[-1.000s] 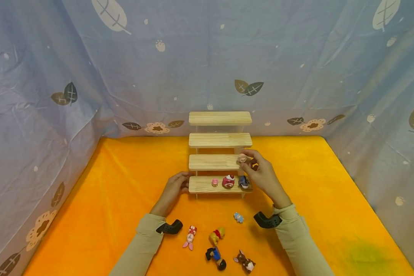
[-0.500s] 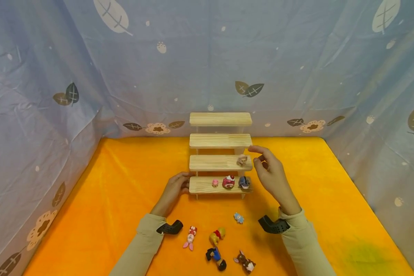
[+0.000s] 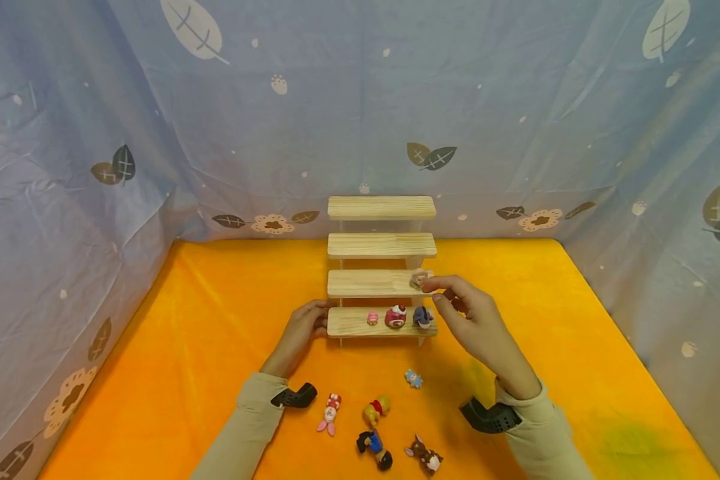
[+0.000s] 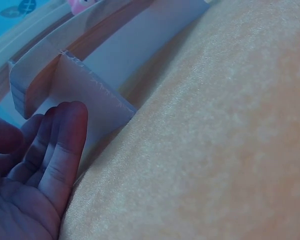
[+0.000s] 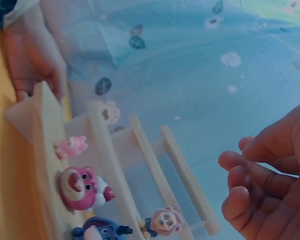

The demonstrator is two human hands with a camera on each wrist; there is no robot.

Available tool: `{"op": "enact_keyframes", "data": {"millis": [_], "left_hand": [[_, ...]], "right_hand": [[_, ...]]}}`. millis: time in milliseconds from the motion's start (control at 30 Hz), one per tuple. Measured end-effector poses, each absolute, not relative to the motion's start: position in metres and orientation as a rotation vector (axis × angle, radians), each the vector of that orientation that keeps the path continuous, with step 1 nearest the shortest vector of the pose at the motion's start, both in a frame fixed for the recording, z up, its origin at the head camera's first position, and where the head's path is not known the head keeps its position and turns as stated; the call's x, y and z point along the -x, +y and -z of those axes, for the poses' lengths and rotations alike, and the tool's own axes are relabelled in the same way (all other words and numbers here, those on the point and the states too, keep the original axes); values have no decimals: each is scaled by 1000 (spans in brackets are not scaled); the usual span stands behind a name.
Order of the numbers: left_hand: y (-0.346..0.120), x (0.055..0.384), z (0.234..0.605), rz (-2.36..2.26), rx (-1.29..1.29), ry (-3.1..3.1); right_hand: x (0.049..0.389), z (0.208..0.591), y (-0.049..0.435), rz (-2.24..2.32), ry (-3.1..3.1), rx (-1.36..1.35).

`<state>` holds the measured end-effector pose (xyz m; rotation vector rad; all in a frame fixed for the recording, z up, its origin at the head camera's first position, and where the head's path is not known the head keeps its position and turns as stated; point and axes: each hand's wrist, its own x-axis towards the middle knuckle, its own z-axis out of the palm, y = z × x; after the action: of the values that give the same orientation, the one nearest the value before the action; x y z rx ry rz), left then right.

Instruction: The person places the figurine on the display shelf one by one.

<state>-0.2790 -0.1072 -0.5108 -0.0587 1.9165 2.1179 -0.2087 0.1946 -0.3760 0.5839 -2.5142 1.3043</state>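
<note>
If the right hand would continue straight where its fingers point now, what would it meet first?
Most likely the small pale-headed figure on the second shelf from the bottom: in the head view, the right hand overlaps its edge, though the depth between them is unclear.

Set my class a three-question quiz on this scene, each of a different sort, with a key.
1. How many figures are on the bottom shelf?
2. True or false: the left hand is at the left end of the bottom shelf.
3. Which is nearest the right hand's fingertips?
A yellow bear
B beige-headed figure
C brown figure

Key: 1. Three. 2. True. 3. B.
</note>
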Motion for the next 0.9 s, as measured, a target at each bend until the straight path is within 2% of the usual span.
{"op": "enact_keyframes", "data": {"millis": [533, 900], "left_hand": [[-108, 279, 510, -2101, 59, 1918], [-108, 279, 511, -2121, 55, 1903]], "right_hand": [[188, 403, 195, -1347, -2618, -830], [184, 425, 194, -1394, -2731, -851]]}}
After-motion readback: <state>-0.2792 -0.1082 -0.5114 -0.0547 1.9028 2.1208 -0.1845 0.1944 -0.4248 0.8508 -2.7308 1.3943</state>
